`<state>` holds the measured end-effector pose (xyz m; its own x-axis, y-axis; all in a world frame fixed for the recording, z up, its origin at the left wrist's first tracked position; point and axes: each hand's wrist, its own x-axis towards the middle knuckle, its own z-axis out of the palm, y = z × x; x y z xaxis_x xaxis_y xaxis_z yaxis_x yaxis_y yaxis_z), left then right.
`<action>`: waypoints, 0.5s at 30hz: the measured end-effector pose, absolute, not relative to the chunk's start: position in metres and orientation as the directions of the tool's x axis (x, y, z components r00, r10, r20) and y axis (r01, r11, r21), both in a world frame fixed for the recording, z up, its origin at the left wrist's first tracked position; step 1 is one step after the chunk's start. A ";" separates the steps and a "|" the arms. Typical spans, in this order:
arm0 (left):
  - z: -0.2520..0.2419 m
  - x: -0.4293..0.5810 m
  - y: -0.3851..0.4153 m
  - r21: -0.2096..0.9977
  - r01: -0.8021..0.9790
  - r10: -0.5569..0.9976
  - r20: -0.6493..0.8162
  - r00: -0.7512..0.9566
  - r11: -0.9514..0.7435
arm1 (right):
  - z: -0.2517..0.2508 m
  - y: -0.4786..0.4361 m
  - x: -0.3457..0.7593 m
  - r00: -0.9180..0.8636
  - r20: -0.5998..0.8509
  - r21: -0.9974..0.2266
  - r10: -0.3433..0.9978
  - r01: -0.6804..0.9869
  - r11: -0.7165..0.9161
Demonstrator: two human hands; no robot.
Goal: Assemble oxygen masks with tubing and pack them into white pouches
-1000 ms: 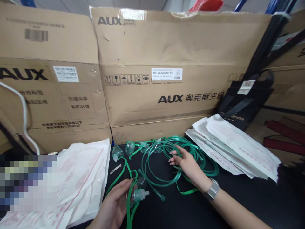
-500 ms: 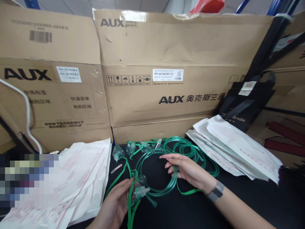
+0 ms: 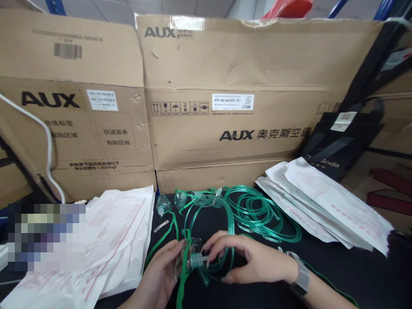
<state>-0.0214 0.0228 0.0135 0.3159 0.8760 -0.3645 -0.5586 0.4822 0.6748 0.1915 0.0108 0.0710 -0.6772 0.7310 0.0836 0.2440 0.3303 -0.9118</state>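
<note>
My left hand (image 3: 165, 266) is closed around a clear oxygen mask (image 3: 195, 246) with a pale green connector. A green elastic strap (image 3: 183, 274) hangs down across the mask in front of those fingers. My right hand (image 3: 247, 257) is just right of the mask, its curled fingertips at the connector's narrow tip and its thumb lower and apart. A loop of green tubing (image 3: 230, 214) runs behind the right fingers and shows between them and the thumb. One tubing end (image 3: 205, 280) lies below the connector. Whether the right fingertips press on the connector is unclear.
Several clear masks (image 3: 164, 204) with green straps lie at the back beside coiled green tubing (image 3: 257, 210). A small metal strip (image 3: 161, 226) is on the black surface. White printed packets lie left (image 3: 119, 231) and right (image 3: 325, 201). Cardboard boxes (image 3: 206, 150) stand behind, with a black bag (image 3: 341, 146).
My right hand has let the tubing coil slip out and moved down and left to the mask's connector. The loop has spread upright. My left hand still holds the mask. The view has shifted slightly.
</note>
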 end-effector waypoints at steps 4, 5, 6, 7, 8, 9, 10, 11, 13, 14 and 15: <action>0.016 -0.020 0.024 0.664 -0.572 0.873 -0.422 0.244 0.481 | 0.062 0.013 0.190 -0.700 0.048 -0.825 0.712 0.374 0.423; 0.017 -0.020 0.023 0.665 -0.574 0.872 -0.441 0.214 0.478 | 0.059 0.014 0.189 -0.694 0.022 -0.809 0.720 0.410 0.420; 0.018 -0.020 0.023 0.667 -0.572 0.867 -0.465 0.182 0.478 | 0.056 0.015 0.189 -0.671 0.001 -0.793 0.741 0.450 0.409; 0.018 -0.020 0.022 0.669 -0.566 0.859 -0.489 0.153 0.481 | 0.052 0.015 0.188 -0.633 -0.011 -0.776 0.774 0.493 0.392; 0.019 -0.020 0.022 0.669 -0.560 0.851 -0.507 0.136 0.488 | 0.049 0.016 0.187 -0.587 -0.012 -0.758 0.810 0.534 0.376; 0.019 -0.020 0.022 0.668 -0.556 0.846 -0.518 0.129 0.494 | 0.046 0.016 0.185 -0.543 -0.002 -0.736 0.840 0.569 0.367; 0.019 -0.020 0.022 0.667 -0.554 0.844 -0.519 0.136 0.499 | 0.044 0.016 0.183 -0.511 0.019 -0.710 0.859 0.598 0.371; 0.019 -0.021 0.023 0.665 -0.553 0.845 -0.514 0.149 0.502 | 0.042 0.015 0.181 -0.498 0.044 -0.683 0.866 0.617 0.390; 0.018 -0.022 0.024 0.657 -0.553 0.845 -0.503 0.183 0.511 | 0.041 0.012 0.176 -0.535 0.085 -0.619 0.841 0.633 0.465; 0.018 -0.022 0.025 0.653 -0.552 0.842 -0.504 0.195 0.519 | 0.042 0.010 0.174 -0.565 0.096 -0.584 0.819 0.634 0.506; 0.018 -0.022 0.026 0.649 -0.549 0.838 -0.506 0.205 0.526 | 0.043 0.009 0.172 -0.592 0.098 -0.550 0.800 0.638 0.539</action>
